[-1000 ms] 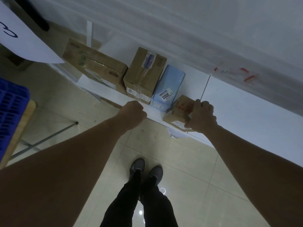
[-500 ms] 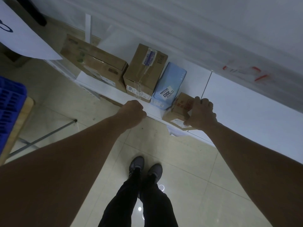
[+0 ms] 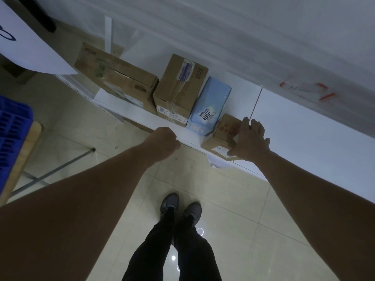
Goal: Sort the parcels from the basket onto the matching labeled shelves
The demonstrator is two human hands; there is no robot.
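The box point(image 3: 222, 136) is held at the shelf point(image 3: 140, 115) edge by the right grip point(image 3: 250, 141), fingers curled over its top. Light, stiff cardboard is judged; opposite faces are best taken. The left grip point(image 3: 165, 139) is fisted, apparently empty.

Our arms stretch toward 12 o'clock — left hand point(image 3: 165, 141) curled in a fist, right hand point(image 3: 250, 140) at 1 o'clock, fingers and thumb gripping a box point(image 3: 222, 129).

Materials at the shelf.
Matt cardboard box point(image 3: 220, 138); smooth blue plastic-wrapped parcel point(image 3: 211, 100); smooth white shelf point(image 3: 304, 128); glossy floor tiles point(image 3: 233, 199); blue plastic basket point(image 3: 12, 134).
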